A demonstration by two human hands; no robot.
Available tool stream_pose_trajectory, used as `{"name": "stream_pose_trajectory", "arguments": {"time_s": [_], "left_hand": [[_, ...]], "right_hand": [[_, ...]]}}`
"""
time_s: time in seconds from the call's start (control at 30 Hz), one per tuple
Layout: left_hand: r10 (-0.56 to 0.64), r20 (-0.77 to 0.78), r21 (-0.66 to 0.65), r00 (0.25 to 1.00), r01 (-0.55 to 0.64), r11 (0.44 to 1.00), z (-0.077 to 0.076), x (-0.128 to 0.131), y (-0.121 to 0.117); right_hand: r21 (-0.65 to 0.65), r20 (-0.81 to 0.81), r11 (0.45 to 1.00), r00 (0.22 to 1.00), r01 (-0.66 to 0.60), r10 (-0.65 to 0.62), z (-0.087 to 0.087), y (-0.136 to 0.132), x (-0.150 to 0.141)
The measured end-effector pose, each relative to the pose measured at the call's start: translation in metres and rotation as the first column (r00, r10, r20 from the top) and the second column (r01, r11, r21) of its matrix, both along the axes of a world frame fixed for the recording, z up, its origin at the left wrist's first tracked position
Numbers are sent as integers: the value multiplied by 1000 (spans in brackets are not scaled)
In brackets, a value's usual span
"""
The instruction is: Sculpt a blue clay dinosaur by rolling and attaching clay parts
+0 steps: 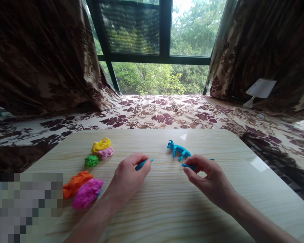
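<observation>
Near the middle of the wood-grain table (157, 209), my left hand (131, 173) is closed around a blue piece of modelling clay (141, 164), its thin tip poking out past the fingers. Between thumb and forefinger, my right hand (207, 173) pinches a small strip of blue clay (188, 166). Just beyond that hand a blue clay animal figure (178, 149) lies on its side, with a head, legs and small horn-like or ear-like bits. Another small blue bit (211, 159) shows behind the right hand's knuckles.
Left of my hands sit lumps of clay: yellow (101, 145), pale pink (106, 153), green (91, 161), orange (78, 183) and magenta (88, 193). Beyond the table lies a flowered cloth (162, 111) below a window. A white lamp (260, 88) stands at far right. A blurred patch covers the lower left.
</observation>
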State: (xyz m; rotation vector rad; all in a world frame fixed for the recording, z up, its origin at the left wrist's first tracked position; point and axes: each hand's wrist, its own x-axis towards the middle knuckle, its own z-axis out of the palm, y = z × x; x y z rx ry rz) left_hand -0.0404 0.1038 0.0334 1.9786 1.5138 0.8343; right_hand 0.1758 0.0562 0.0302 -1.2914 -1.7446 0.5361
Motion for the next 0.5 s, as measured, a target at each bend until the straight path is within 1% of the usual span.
{"name": "stream_pose_trajectory", "arguments": {"time_s": [0.07, 0.13, 0.2, 0.27, 0.3, 0.33, 0.37, 0.4, 0.43, 0.47, 0.5], "left_hand": [[-11, -142, 119, 990, 28, 992, -6, -6, 6], [-47, -275, 164, 960, 95, 982, -11, -8, 8], [-44, -326, 210, 944, 118, 971, -11, -6, 6], [-11, -260, 290, 966, 88, 953, -7, -1, 0], [-5, -190, 318, 982, 66, 946, -4, 2, -3], [-27, -106, 315, 994, 60, 947, 0, 6, -8], [-76, -6, 263, 997, 75, 962, 3, 11, -13], [-137, 82, 147, 987, 124, 981, 6, 15, -18], [-187, 164, 4, 969, 189, 982, 8, 19, -22], [-214, 257, -115, 943, 249, 962, 9, 23, -26], [-224, 346, -205, 911, 306, 930, 9, 26, -29]], "right_hand": [[15, -8, 996, 996, -89, 89, -3, 0, -1], [21, 9, 982, 982, -188, 188, -4, -2, -3], [7, 25, 970, 970, -241, 241, -3, -4, -5], [-17, 32, 967, 966, -255, 256, -1, -6, -6], [-25, 36, 965, 965, -260, 261, -1, -6, -6], [-22, 43, 963, 962, -268, 269, -1, -7, -7], [-4, 45, 962, 961, -274, 273, -2, -7, -7], [23, 41, 962, 962, -271, 270, -3, -7, -7], [52, 28, 965, 966, -258, 257, -5, -7, -8], [70, 11, 969, 972, -236, 236, -6, -7, -9], [73, -6, 975, 978, -209, 210, -8, -7, -10]]}}
